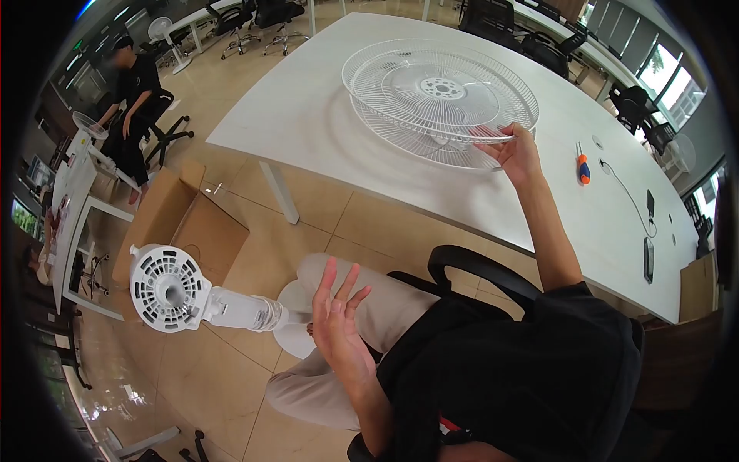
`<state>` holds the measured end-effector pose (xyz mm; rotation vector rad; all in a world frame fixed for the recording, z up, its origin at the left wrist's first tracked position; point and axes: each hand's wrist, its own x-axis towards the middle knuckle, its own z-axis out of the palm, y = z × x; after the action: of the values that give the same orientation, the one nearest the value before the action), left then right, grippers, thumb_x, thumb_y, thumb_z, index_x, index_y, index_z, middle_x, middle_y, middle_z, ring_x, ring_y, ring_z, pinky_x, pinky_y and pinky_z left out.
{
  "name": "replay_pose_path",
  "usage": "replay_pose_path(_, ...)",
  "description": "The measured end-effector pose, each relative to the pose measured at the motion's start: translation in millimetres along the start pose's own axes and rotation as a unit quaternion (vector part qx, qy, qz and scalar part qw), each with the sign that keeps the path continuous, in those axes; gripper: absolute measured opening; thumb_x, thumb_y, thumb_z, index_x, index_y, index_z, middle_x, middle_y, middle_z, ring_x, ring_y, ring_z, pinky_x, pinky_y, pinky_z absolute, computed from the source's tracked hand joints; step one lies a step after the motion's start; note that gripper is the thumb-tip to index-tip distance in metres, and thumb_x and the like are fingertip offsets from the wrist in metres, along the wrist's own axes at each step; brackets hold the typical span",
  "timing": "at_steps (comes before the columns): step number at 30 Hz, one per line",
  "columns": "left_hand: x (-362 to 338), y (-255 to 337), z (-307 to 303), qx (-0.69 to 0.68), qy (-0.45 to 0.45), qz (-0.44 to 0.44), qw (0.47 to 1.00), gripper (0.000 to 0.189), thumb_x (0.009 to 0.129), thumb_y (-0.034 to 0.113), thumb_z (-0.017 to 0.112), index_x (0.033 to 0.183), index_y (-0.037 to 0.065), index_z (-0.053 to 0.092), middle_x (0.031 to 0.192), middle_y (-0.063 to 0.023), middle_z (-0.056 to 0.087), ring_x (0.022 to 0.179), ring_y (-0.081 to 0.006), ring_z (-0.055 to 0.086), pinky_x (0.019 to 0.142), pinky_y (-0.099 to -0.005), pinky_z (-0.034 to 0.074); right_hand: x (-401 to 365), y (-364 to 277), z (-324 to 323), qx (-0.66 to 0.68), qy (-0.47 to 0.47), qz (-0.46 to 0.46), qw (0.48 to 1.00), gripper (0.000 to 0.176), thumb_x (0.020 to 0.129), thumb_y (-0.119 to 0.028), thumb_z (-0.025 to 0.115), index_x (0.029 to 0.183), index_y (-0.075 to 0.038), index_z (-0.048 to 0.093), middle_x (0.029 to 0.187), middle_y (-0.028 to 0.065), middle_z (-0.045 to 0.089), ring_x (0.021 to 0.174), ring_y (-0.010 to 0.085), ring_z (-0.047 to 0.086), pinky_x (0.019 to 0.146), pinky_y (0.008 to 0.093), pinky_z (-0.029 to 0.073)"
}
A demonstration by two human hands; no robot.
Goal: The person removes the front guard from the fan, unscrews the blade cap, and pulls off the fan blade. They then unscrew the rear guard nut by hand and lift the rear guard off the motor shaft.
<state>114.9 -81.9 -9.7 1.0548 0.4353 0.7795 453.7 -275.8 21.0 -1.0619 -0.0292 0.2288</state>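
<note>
On the white table lie two white wire fan grilles, the front grille (pixel 400 77) tilted over the other, with clear blades partly showing between them. My right hand (pixel 517 158) grips the front grille's rim at its near right edge, thumb and fingers around the wire. My left hand (pixel 342 331) is raised over my lap, fingers spread and holding nothing. Beside it stands the white fan body (pixel 239 309), its round slotted motor housing (pixel 169 289) to the left and a bundled cord around the neck. Part of the fan's round base is hidden behind my left hand.
An open cardboard box (pixel 165 208) sits on the floor beyond the fan body. An orange and blue screwdriver (pixel 583 169), a cable and a phone (pixel 648 258) lie at the table's right. Another person (pixel 138 96) sits at the far left near a desk.
</note>
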Motion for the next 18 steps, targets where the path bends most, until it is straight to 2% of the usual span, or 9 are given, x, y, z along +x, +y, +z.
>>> replay_pose_path(4, 0, -4, -1, -0.004, -0.001, -0.003, 1.0, 0.053, 0.103, 0.03, 0.044, 0.141, -0.007, 0.05, 0.148, -0.0243, 0.05, 0.129, -0.0385, 0.058, 0.097, -0.0433, 0.051, -9, -14, -7, -0.019, -0.055, 0.023, 0.998, 0.025, 0.09, -0.011, 0.05, 0.106, 0.007, 0.046, 0.121, 0.0318, 0.058, 0.113, 0.0432, 0.064, 0.1, 0.0498, 0.057)
replay_pose_path(7, -1, -6, -1, -0.013, -0.01, -0.008, 1.0, 0.052, 0.104, 0.03, 0.044, 0.14, -0.007, 0.05, 0.147, -0.0243, 0.05, 0.128, -0.0382, 0.058, 0.097, -0.0433, 0.051, -16, -18, -17, -0.02, 0.003, 0.014, 1.0, 0.035, 0.092, -0.017, 0.054, 0.115, 0.009, 0.047, 0.124, 0.0276, 0.056, 0.116, 0.0368, 0.061, 0.106, 0.046, 0.051)
replay_pose_path(10, -3, -7, 0, -0.018, -0.008, -0.01, 1.0, 0.052, 0.104, 0.03, 0.044, 0.139, -0.007, 0.05, 0.147, -0.0244, 0.05, 0.128, -0.0378, 0.058, 0.096, -0.0427, 0.052, -17, -23, -44, -0.055, 0.004, -0.01, 0.998, 0.041, 0.092, -0.019, 0.058, 0.12, 0.009, 0.049, 0.125, 0.0239, 0.055, 0.122, 0.032, 0.055, 0.111, 0.0425, 0.043)
replay_pose_path(13, -3, -7, 0, -0.015, -0.007, -0.006, 1.0, 0.051, 0.103, 0.029, 0.043, 0.139, -0.007, 0.051, 0.146, -0.0243, 0.051, 0.127, -0.0376, 0.059, 0.096, -0.0424, 0.052, -30, -32, -51, -0.072, 0.019, -0.051, 0.996, 0.043, 0.091, -0.02, 0.062, 0.123, 0.008, 0.051, 0.128, 0.0213, 0.055, 0.126, 0.0315, 0.052, 0.113, 0.0426, 0.04)
replay_pose_path(16, -4, -6, 1, -0.018, -0.01, -0.005, 1.0, 0.051, 0.103, 0.028, 0.043, 0.139, -0.007, 0.051, 0.146, -0.0243, 0.051, 0.127, -0.0375, 0.059, 0.096, -0.0421, 0.052, -44, -28, -41, -0.294, 0.111, -0.212, 0.925, 0.047, 0.09, -0.02, 0.064, 0.128, 0.006, 0.051, 0.133, 0.0173, 0.056, 0.133, 0.0276, 0.047, 0.115, 0.0406, 0.036)
replay_pose_path(17, -4, -7, 1, -0.019, -0.01, -0.005, 1.0, 0.051, 0.103, 0.028, 0.043, 0.139, -0.007, 0.051, 0.146, -0.0243, 0.052, 0.127, -0.0375, 0.059, 0.096, -0.0421, 0.052, -52, -20, -27, -0.359, 0.173, -0.337, 0.853, 0.045, 0.088, -0.013, 0.066, 0.129, 0.002, 0.055, 0.131, 0.0166, 0.06, 0.13, 0.0238, 0.053, 0.109, 0.0366, 0.041)
replay_pose_path(18, -4, -7, 1, -0.02, -0.01, -0.004, 1.0, 0.05, 0.103, 0.028, 0.042, 0.138, -0.007, 0.051, 0.146, -0.0243, 0.052, 0.127, -0.0375, 0.059, 0.096, -0.0421, 0.052, -59, -16, -23, -0.408, 0.133, -0.396, 0.812, 0.043, 0.088, -0.01, 0.066, 0.128, 0.002, 0.057, 0.129, 0.017, 0.062, 0.127, 0.0227, 0.055, 0.106, 0.035, 0.044)
